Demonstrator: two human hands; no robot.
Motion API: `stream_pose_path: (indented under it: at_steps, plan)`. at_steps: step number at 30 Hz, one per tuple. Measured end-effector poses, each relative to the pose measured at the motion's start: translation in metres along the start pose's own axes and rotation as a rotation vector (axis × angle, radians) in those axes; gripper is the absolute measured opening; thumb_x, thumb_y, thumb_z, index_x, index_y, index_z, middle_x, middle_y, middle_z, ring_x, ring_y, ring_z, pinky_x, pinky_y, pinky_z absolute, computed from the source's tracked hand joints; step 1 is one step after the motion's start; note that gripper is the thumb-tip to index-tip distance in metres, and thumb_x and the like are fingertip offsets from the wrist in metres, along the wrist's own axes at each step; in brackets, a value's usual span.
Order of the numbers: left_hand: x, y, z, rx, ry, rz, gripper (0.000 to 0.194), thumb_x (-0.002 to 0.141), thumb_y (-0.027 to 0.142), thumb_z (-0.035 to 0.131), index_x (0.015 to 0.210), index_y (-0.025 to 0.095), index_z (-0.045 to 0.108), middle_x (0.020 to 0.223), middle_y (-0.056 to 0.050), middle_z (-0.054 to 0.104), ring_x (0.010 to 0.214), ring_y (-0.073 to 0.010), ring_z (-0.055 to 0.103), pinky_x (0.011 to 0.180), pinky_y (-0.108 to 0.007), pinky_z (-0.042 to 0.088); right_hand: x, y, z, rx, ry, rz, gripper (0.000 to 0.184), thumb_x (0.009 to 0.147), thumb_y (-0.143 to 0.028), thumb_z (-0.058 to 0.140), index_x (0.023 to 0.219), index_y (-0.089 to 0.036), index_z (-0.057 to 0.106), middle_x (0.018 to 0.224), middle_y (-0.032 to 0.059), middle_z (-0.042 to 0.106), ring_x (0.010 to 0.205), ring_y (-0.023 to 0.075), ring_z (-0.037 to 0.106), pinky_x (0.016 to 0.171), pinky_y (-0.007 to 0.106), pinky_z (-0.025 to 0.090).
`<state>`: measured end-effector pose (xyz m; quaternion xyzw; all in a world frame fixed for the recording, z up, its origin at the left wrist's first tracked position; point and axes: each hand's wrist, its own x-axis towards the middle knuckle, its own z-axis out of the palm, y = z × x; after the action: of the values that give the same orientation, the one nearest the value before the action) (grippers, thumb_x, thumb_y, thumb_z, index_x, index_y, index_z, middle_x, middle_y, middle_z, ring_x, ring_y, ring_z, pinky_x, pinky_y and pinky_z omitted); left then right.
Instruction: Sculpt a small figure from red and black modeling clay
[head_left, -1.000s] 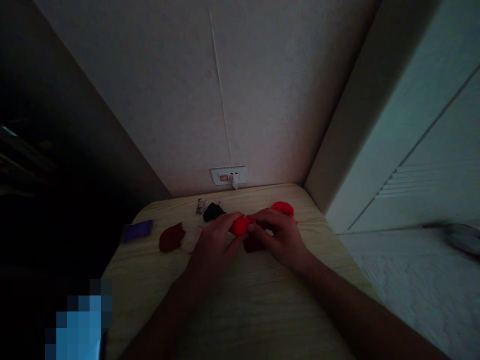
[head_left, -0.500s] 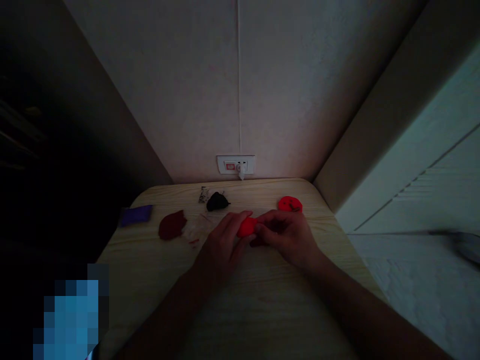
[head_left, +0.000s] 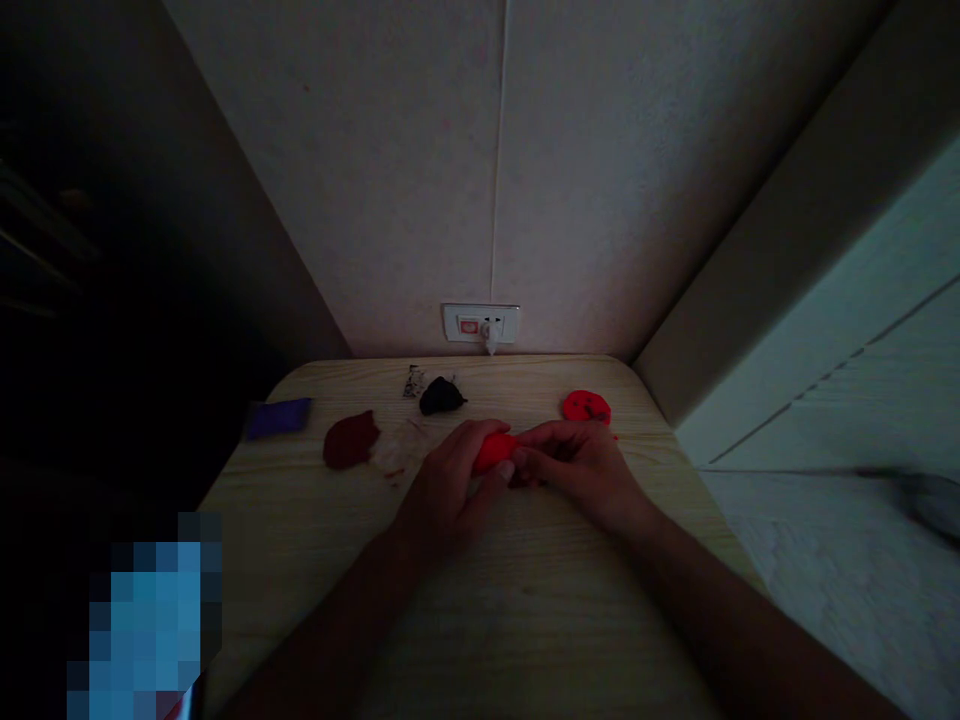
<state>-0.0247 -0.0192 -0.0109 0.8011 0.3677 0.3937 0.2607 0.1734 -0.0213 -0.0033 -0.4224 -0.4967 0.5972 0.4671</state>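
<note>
Between both hands is a lump of bright red modelling clay (head_left: 492, 453), held just above the table. My left hand (head_left: 450, 487) curls around its left side, thumb below and fingers over the top. The fingertips of my right hand (head_left: 589, 470) pinch its right end. Partly hidden beneath my right fingers lies a dark red piece (head_left: 526, 483). Beyond that hand rests a flat red clay disc (head_left: 585, 406) with dark marks on it. A black clay lump (head_left: 442, 396) sits behind my left hand.
The wooden table (head_left: 480, 620) also bears a dark red flattened piece (head_left: 351, 440), a crumpled clear wrapper (head_left: 397, 447) and a purple packet (head_left: 277, 418) at its left edge. A wall socket (head_left: 481, 323) with a plug is just behind. On the right stands a white door-like panel (head_left: 847, 400).
The camera view has turned, so the table and socket sit differently in the picture. Both hands stay on the red clay, with the left fingers wrapped further over it.
</note>
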Motion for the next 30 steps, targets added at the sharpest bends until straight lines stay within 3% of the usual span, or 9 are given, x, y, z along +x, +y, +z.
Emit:
stream_pose_path:
  at_steps: [6, 16, 23, 30]
  plan:
    - [0.003, 0.003, 0.001, 0.028, 0.018, 0.011, 0.020, 0.096, 0.028, 0.059, 0.113, 0.019, 0.064, 0.104, -0.008, 0.072, 0.095, -0.0221, 0.069, 0.086, -0.035, 0.056, -0.002, -0.003, 0.001, -0.015, -0.005, -0.006, 0.028, 0.066, -0.039, 0.094, 0.077, -0.016, 0.081, 0.063, 0.0021, 0.075, 0.054, 0.0120, 0.065, 0.054, 0.023, 0.055]
    - [0.004, 0.005, 0.006, 0.040, 0.042, -0.055, 0.013, 0.091, 0.027, 0.061, 0.101, 0.019, 0.066, 0.091, -0.004, 0.074, 0.081, -0.0198, 0.069, 0.077, -0.032, 0.056, -0.007, -0.002, 0.010, -0.163, 0.159, -0.095, 0.009, 0.067, -0.019, 0.081, 0.073, -0.019, 0.074, 0.065, -0.0002, 0.074, 0.057, 0.0129, 0.066, 0.055, 0.023, 0.054]
    - [0.005, 0.005, 0.004, 0.050, 0.101, -0.041, 0.012, 0.091, 0.026, 0.062, 0.098, 0.019, 0.067, 0.088, -0.003, 0.073, 0.079, -0.0188, 0.068, 0.075, -0.031, 0.055, -0.004, -0.001, 0.010, -0.035, 0.224, -0.067, 0.013, 0.069, -0.024, 0.079, 0.072, -0.019, 0.068, 0.055, -0.0015, 0.070, 0.048, 0.0134, 0.064, 0.049, 0.024, 0.054]
    - [0.004, 0.001, -0.001, 0.084, 0.207, -0.103, 0.015, 0.093, 0.030, 0.060, 0.100, 0.020, 0.068, 0.093, -0.004, 0.075, 0.084, -0.0197, 0.070, 0.080, -0.032, 0.056, 0.010, -0.001, -0.017, 0.128, 0.572, -0.226, 0.019, 0.077, -0.031, 0.083, 0.084, -0.019, 0.071, 0.082, 0.0037, 0.077, 0.059, 0.0123, 0.066, 0.056, 0.025, 0.055]
